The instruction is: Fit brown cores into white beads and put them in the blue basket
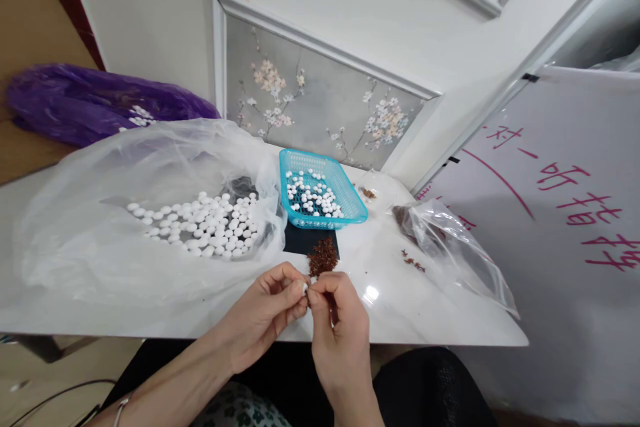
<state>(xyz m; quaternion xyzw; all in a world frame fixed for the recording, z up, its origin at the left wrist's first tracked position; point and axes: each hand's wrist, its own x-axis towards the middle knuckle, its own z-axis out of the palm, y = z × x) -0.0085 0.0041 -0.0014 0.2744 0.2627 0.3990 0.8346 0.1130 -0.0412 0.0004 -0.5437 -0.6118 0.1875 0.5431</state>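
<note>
White and tiny, a bead-like piece (303, 286) sits pinched between the thumb and fingertips of the left hand (267, 315), and the right hand (336, 330) meets it from the other side, its thumb and forefinger closed on the same spot. Both hands hover over the near edge of the white marble-look table (400, 307). The piece is mostly covered by the fingertips, so its shape, its long axis and which way it points cannot be made out; whether the right fingers hold something of their own is also hidden.

Just beyond the hands lies a small heap of reddish-brown husks (323, 257), half on a dark mat (300, 240) that is largely covered. Beyond the heap stands a turquoise plastic basket (350, 190) holding white pieces (313, 197), its long side running away from the hands. Left of the basket a big clear plastic bag (100, 227) lies open with many more white pieces (200, 223) spread inside. Right of the basket a smaller clear bag (460, 247) shows some brown bits at its mouth; its contents are hard to read. Far left of the basket a purple bag (75, 103) lies behind the table, partly hidden by the clear one.
</note>
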